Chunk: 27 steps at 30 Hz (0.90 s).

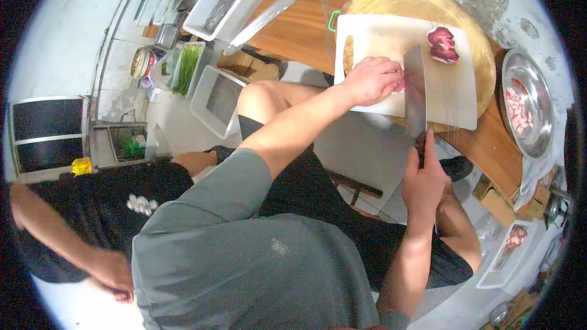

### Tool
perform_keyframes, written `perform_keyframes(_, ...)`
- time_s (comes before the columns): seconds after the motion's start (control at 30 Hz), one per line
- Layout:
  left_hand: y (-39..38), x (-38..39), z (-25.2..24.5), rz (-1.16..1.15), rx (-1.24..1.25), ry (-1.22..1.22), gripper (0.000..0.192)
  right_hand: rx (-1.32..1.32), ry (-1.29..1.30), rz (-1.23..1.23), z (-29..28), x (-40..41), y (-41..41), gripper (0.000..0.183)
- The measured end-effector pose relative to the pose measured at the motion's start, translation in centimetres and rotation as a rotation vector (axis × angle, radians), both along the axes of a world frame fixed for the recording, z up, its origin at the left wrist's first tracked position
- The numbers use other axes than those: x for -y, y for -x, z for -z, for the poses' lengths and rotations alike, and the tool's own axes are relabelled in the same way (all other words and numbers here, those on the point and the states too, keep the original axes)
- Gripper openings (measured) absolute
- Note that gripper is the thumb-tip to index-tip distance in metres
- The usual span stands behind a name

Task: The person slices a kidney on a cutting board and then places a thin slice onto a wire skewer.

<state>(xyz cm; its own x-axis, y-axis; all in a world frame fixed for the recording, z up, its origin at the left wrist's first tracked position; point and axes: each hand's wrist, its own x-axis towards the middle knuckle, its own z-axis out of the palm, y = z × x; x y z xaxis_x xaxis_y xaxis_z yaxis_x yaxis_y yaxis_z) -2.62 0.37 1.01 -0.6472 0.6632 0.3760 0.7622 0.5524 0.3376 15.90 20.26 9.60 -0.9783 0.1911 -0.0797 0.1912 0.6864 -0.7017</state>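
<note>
My right hand (425, 183) grips the dark handle of a cleaver (415, 87), whose broad blade stands over a white plastic cutting board (451, 105). Just left of the blade, my left hand (375, 81) presses with bent fingers on a piece of raw meat (400, 83), mostly hidden beneath them. Dark red meat (443, 45) with a pale edge lies apart at the board's upper right. Under the board is a round wooden chopping block (479, 64). A steel bowl (543, 114) at the right holds small pale pink meat pieces (518, 112).
The wooden table (302, 23) carries a white bin of skewers (229, 4) and a clear plastic bag (270, 16). Green stalks (187, 68) fill a container at the left. Another person's arm (59, 233) is at lower left. A tray with meat (506, 256) sits at lower right.
</note>
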Motion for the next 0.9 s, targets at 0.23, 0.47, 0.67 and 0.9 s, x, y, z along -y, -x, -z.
perform_keyframes(0.23,-0.2,-0.1,-0.5,-0.014,0.015,0.043,0.020,0.030,0.064,0.026,-0.2,-0.3,-0.5,0.051)
perform_keyframes(0.47,0.0,0.1,0.2,-0.024,-0.045,0.009,0.023,0.023,0.032,-0.022,-0.1,-0.3,-0.7,0.050)
perform_keyframes(0.67,0.1,-0.2,-0.2,-0.014,-0.041,0.060,0.024,-0.027,-0.043,-0.048,0.0,-0.5,-1.1,0.050)
perform_keyframes(0.9,-0.1,0.0,-0.2,-0.030,-0.051,0.066,0.026,-0.088,-0.070,-0.065,1.0,-0.3,-1.2,0.052)
